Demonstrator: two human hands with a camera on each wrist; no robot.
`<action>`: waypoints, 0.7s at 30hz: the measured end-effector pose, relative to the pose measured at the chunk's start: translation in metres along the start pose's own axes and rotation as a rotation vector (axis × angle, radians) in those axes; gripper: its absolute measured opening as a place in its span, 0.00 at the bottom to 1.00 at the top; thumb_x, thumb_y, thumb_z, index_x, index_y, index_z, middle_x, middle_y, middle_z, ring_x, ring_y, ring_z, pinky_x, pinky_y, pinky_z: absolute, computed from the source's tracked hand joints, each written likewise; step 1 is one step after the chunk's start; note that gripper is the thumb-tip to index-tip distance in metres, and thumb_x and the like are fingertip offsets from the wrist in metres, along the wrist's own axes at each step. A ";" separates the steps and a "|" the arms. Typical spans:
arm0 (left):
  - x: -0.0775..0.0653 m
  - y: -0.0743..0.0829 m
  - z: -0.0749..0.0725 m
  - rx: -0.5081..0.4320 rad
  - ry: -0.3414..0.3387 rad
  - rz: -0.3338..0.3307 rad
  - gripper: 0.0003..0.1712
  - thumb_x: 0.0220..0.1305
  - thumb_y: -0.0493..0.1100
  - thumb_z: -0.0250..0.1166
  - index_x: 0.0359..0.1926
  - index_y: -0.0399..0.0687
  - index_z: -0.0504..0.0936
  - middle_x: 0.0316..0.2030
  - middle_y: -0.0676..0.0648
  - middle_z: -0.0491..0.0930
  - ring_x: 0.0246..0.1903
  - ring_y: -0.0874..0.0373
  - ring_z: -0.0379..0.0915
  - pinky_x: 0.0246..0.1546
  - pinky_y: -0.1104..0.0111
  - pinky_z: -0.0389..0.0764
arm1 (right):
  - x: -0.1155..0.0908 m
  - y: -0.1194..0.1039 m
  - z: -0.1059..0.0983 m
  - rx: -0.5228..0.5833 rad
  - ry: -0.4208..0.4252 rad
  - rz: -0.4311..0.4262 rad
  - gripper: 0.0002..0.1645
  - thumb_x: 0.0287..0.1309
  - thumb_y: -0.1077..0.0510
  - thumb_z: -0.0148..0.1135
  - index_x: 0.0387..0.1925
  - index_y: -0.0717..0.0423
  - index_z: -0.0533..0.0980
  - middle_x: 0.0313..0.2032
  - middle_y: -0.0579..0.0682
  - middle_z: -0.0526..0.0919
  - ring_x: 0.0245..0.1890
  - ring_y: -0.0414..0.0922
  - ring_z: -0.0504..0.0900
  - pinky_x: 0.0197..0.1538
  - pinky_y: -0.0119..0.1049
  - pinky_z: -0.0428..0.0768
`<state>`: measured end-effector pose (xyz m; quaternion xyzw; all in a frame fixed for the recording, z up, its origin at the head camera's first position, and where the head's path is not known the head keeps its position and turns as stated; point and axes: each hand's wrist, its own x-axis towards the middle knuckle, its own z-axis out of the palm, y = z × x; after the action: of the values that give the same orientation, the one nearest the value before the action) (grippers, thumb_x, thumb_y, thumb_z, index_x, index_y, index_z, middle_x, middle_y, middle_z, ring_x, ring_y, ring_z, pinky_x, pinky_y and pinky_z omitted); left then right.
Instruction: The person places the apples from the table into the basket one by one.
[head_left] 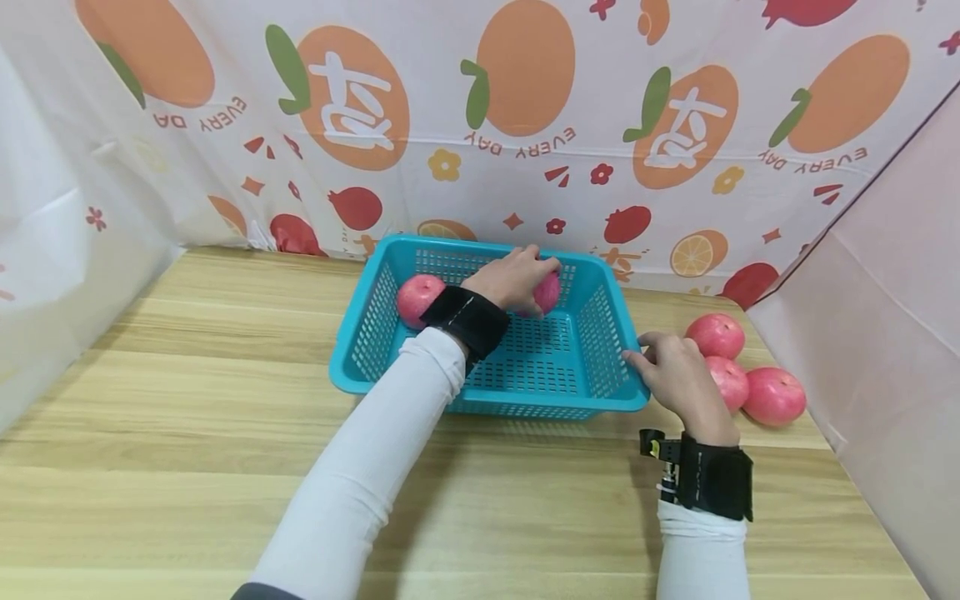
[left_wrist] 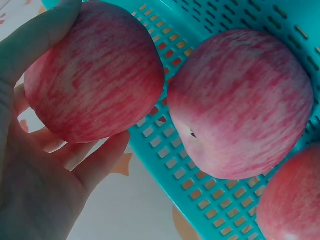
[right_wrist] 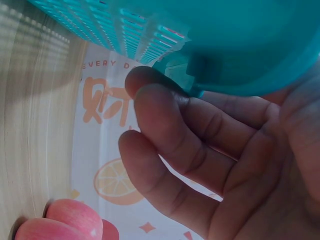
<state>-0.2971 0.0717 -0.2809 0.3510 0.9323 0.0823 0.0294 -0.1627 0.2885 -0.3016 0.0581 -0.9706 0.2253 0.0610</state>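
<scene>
A turquoise plastic basket [head_left: 540, 403] stands on the table, tilted slightly in the head view. Inside it, toward the back, my left hand [head_left: 513, 279] grips a red apple [left_wrist: 97, 72], thumb on one side and fingers curled round the other. Right beside that one, the left wrist view shows a second apple [left_wrist: 240, 102], and a third apple [left_wrist: 295, 195] partly cut off by the frame. One apple [head_left: 418, 300] shows at the basket's left end. At the front right corner my right hand [head_left: 678, 375] holds the rim, fingers curled under its edge [right_wrist: 260, 87].
Three apples lie on the wooden table [head_left: 187, 467] just right of the basket: a back one [head_left: 716, 337], a middle one [head_left: 729, 383] partly behind my right hand, and a front one [head_left: 776, 396]. A fruit-printed cloth [head_left: 450, 192] hangs behind the basket.
</scene>
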 end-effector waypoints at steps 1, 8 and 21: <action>0.001 0.000 0.000 0.003 -0.002 -0.001 0.42 0.44 0.55 0.70 0.61 0.57 0.62 0.55 0.46 0.63 0.50 0.53 0.58 0.44 0.60 0.76 | 0.000 0.000 0.000 0.000 0.001 0.001 0.22 0.57 0.57 0.58 0.47 0.72 0.71 0.29 0.62 0.81 0.24 0.47 0.79 0.32 0.46 0.82; 0.003 0.000 0.004 0.030 -0.021 -0.008 0.45 0.44 0.56 0.70 0.63 0.58 0.60 0.57 0.46 0.62 0.53 0.52 0.56 0.47 0.58 0.75 | -0.001 0.001 0.000 0.000 -0.009 0.009 0.23 0.57 0.57 0.58 0.47 0.72 0.71 0.30 0.62 0.81 0.25 0.48 0.80 0.33 0.46 0.82; 0.005 0.001 0.009 -0.007 -0.072 -0.033 0.46 0.47 0.51 0.69 0.66 0.57 0.57 0.59 0.45 0.60 0.55 0.51 0.53 0.49 0.52 0.73 | 0.000 0.002 0.000 -0.001 0.002 -0.007 0.22 0.57 0.57 0.58 0.47 0.72 0.71 0.29 0.61 0.81 0.24 0.47 0.79 0.32 0.46 0.82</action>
<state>-0.2990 0.0766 -0.2894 0.3381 0.9360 0.0725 0.0657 -0.1627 0.2904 -0.3031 0.0613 -0.9704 0.2247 0.0630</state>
